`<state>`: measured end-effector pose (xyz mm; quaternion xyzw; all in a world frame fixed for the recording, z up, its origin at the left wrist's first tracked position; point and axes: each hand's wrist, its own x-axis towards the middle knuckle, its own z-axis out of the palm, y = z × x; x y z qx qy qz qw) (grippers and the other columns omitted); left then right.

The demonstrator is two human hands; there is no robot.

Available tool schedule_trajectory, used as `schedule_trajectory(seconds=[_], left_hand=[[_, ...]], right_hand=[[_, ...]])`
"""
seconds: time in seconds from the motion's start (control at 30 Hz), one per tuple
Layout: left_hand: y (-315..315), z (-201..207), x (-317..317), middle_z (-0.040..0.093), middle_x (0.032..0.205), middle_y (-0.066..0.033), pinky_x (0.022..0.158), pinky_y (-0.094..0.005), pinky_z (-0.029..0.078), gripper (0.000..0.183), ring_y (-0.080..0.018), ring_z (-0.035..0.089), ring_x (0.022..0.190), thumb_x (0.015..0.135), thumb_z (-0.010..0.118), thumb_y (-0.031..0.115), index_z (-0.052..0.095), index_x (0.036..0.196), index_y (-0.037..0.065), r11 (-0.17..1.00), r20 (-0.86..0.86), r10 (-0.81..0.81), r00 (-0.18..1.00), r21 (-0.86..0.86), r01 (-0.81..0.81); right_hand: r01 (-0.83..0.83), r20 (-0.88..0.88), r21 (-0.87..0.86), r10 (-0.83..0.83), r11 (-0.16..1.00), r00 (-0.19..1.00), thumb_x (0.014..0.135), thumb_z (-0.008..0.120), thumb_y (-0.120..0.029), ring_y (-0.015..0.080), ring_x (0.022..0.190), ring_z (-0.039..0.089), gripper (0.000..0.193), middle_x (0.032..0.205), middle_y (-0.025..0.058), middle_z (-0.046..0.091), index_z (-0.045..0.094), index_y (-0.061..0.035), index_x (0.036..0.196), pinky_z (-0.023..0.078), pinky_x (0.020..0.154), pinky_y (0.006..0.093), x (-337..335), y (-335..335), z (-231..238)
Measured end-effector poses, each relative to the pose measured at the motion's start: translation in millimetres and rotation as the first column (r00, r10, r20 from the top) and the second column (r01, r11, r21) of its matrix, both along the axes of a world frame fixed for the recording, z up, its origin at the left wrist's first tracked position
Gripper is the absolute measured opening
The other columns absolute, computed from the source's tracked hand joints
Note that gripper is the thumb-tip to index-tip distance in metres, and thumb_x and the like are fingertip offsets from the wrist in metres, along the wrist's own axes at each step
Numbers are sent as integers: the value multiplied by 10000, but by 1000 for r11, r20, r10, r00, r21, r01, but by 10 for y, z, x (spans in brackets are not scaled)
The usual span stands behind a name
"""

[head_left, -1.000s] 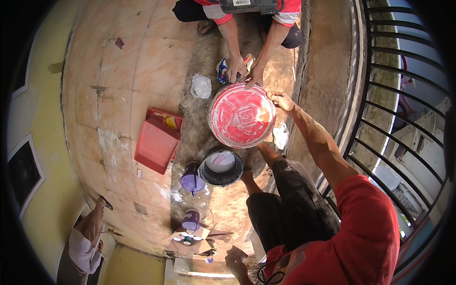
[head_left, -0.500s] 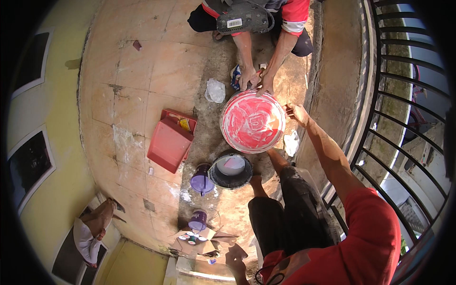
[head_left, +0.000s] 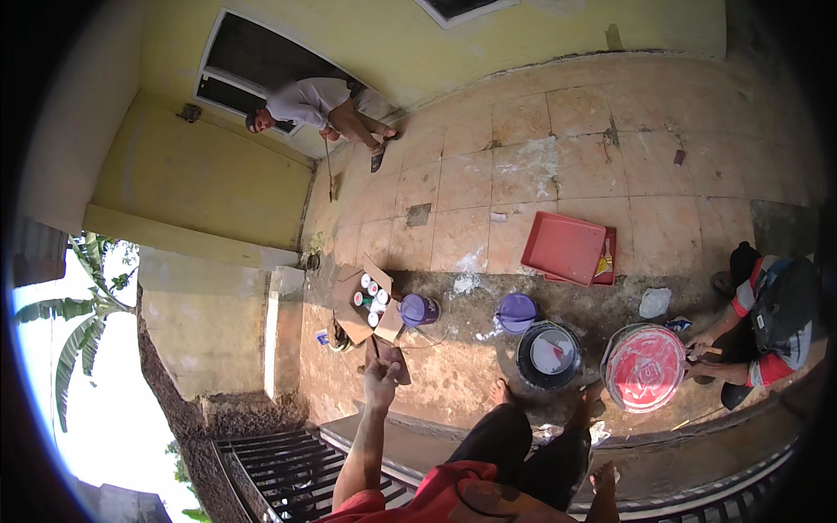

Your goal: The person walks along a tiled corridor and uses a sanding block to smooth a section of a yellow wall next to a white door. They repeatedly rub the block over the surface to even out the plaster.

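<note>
Flat brown piece (head_left: 399,364), just 1, is pinched by left hand (head_left: 380,383); for right hand (head_left: 603,476) I cannot tell.

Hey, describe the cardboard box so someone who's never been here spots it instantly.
Start at the tiled floor, then drop to the wearer's left hand lower in the picture. Just above that hand sits the cardboard box, flaps open. Unlike the purple bucket to its right, it is brown and holds several small white-topped containers.
</note>
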<state>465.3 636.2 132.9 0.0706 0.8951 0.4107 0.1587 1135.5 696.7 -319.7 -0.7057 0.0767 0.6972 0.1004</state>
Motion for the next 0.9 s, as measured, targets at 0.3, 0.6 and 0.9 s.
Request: schedule_trajectory(seconds=[0.3, 0.6, 0.9], left_hand=[[-902, 2012, -1370, 703, 995, -20, 706, -283, 552, 91, -95, 663, 832, 1070, 644, 127, 608, 1138, 78, 567, -41, 193, 980, 820, -77], [-3651, -661, 254, 579, 780, 48, 623, -282, 561, 157, -87, 557, 626, 1005, 732, 155, 599, 925, 131, 353, 491, 710, 504, 371, -859], [-4105, -474, -402, 638, 871, 45, 731, -304, 590, 117, -104, 671, 805, 1014, 730, 173, 626, 1029, 123, 199, 607, 548, 575, 573, -795]], right_hand=[[-194, -159, 661, 388, 725, 908, 1037, 627, -419, 75, 463, 379, 374, 583, -59, 375, 530, -175, 771, 303, 429, 240, -901, 1078, 955], [-671, 13, 590, 826, 449, 564, 998, 587, -250, 105, 523, 489, 235, 680, -57, 501, 510, -212, 779, 395, 473, 300, -3948, 1084, 1780], [-622, 52, 769, 985, -146, -167, 1044, 666, -190, 131, 962, 676, 303, 1103, 49, 729, 690, -11, 1288, 533, 847, 257, -7538, -1170, 3080]])
